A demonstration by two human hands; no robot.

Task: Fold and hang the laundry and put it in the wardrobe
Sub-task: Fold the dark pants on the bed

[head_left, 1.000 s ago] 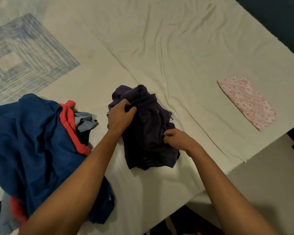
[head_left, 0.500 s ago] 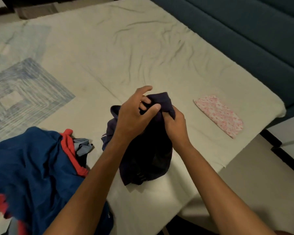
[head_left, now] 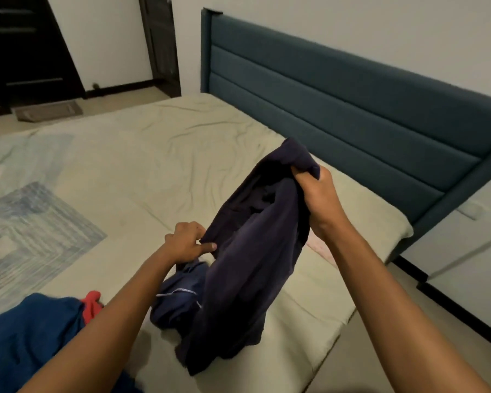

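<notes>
A dark navy garment [head_left: 247, 265] hangs lifted above the bed, its lower part still bunched on the sheet. My right hand [head_left: 319, 199] grips its top edge, raised high toward the headboard. My left hand [head_left: 189, 242] pinches a lower edge of the same garment, close to the sheet. A pile of blue and red laundry [head_left: 34, 336] lies at the lower left of the bed. The folded pink floral cloth [head_left: 318, 246] shows only as a sliver behind the garment and my right forearm.
The bed [head_left: 159, 165] has a creased beige sheet and a blue patterned cover [head_left: 26, 222] at the left. A teal padded headboard [head_left: 352, 103] runs along the right. Dark wooden doors [head_left: 26, 46] stand at the far wall. The floor lies at the lower right.
My right hand has lifted the navy garment up off the bed while my left hand slid down to its lower edge. The view has tilted up, showing the headboard and far wall.
</notes>
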